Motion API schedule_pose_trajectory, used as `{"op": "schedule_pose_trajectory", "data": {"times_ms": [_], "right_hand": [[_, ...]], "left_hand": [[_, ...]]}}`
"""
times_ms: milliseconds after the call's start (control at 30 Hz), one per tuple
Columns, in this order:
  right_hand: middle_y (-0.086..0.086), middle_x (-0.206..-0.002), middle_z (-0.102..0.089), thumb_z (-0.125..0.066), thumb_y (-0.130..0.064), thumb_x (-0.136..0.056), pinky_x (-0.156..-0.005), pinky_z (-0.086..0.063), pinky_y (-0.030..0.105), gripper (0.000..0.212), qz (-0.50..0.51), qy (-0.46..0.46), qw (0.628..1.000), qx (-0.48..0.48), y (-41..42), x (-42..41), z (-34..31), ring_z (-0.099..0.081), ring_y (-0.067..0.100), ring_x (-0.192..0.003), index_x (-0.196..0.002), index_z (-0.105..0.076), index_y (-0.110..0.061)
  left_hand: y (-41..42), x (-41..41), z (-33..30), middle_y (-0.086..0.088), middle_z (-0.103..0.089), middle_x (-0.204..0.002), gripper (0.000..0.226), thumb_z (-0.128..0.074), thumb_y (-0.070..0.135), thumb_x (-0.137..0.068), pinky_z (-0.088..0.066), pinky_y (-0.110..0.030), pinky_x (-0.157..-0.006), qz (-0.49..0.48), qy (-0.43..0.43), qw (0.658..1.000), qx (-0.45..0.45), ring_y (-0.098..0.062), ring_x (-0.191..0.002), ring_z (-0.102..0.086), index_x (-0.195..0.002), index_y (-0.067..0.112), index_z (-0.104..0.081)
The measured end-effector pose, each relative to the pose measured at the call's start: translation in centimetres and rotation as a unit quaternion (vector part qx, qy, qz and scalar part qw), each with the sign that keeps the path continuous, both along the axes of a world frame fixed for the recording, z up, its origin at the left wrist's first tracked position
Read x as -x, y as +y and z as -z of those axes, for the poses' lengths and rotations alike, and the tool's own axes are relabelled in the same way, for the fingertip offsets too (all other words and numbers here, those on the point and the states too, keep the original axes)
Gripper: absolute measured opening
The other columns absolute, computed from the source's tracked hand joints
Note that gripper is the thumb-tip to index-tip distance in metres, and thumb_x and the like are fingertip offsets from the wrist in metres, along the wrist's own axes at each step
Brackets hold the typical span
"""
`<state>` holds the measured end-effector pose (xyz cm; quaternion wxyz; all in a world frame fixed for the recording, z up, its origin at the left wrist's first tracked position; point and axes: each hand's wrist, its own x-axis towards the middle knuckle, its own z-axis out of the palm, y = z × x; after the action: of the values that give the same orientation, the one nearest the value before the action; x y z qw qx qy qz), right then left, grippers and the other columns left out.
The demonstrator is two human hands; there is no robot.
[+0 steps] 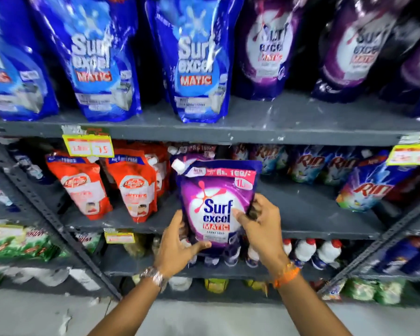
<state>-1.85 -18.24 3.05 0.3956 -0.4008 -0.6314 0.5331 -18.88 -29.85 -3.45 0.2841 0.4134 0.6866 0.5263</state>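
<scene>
At nine o'clock from what I hold, the red Lifebuoy pouches lean crookedly on the middle shelf. If I swing wide that way, a corner of my load could tip them over.

My left hand cups the lower left corner of the purple Surf Excel pouch, fingers behind and thumb curled across its bottom edge. The pouch hangs upright in the air just in front of the shelf's front edge, a little below the middle of my view, with its white cap at eleven o'clock. It looks soft and full of liquid. I judge it could sag through a loose grip and drop onto the white bottles at five o'clock, one shelf down.

My right hand pinches the pouch's right edge, thumb on the front and fingers wrapped behind. Squeezing too hard there could buckle the film.

At three o'clock there is a bare stretch of shelf, then the Rin pouches. If I stand the pouch there with nothing to lean on, it might flop forward off the lip.
</scene>
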Motion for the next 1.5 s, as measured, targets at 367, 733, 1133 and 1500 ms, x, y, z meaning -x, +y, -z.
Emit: {"op": "schedule_pose_trajectory", "data": {"times_ms": [367, 733, 1133, 1500], "right_hand": [[0.0, -0.089, -0.08, -0.076, 0.002, -0.079, -0.072, -0.062, 0.03, 0.027, 0.029, 0.141, 0.979, -0.144, 4.7, -6.7, -18.9, -0.077, 0.016, -0.085, -0.093, -0.07, -0.02], [0.008, -0.1, -0.076, -0.075, 0.001, -0.081, -0.078, -0.063, 0.038, 0.026, 0.033, 0.135, 0.97, -0.197, 16.8, -5.9, -27.6, -0.075, 0.022, -0.09, -0.101, -0.066, -0.012], [0.01, -0.104, -0.075, -0.074, -0.003, -0.083, -0.073, -0.062, 0.032, 0.025, 0.025, 0.123, 0.975, -0.183, 20.5, -5.0, -28.0, -0.074, 0.021, -0.091, -0.103, -0.063, -0.013], [0.006, -0.122, -0.063, -0.075, -0.024, -0.084, -0.086, -0.056, 0.03, 0.058, 0.095, 0.11, 0.968, -0.204, 19.2, -7.2, -25.9, -0.064, 0.019, -0.107, -0.132, -0.043, -0.017]], "left_hand": [[6.6, -5.1, -18.6, 0.021, -0.075, -0.106, 0.08, -0.095, 0.035, -0.055, -0.059, -0.02, -0.081, 0.041, 0.112, 0.982, -0.149, 0.006, -0.095, -0.071, -0.124, 0.035, -0.054], [20.9, -4.4, -27.0, 0.003, -0.07, -0.125, 0.098, -0.086, 0.06, -0.041, -0.055, -0.044, -0.099, -0.007, 0.158, 0.974, -0.165, -0.017, -0.115, -0.067, -0.125, 0.03, -0.044], [23.7, -4.4, -27.9, -0.004, -0.066, -0.132, 0.081, -0.09, 0.029, -0.066, -0.053, -0.049, -0.102, -0.009, 0.167, 0.975, -0.146, -0.023, -0.121, -0.064, -0.13, 0.019, -0.042], [16.9, -6.0, -26.9, -0.002, -0.059, -0.135, 0.089, -0.088, 0.024, -0.07, -0.046, -0.025, -0.106, -0.014, 0.138, 0.968, -0.207, -0.012, -0.124, -0.059, -0.143, 0.021, -0.037]]}}
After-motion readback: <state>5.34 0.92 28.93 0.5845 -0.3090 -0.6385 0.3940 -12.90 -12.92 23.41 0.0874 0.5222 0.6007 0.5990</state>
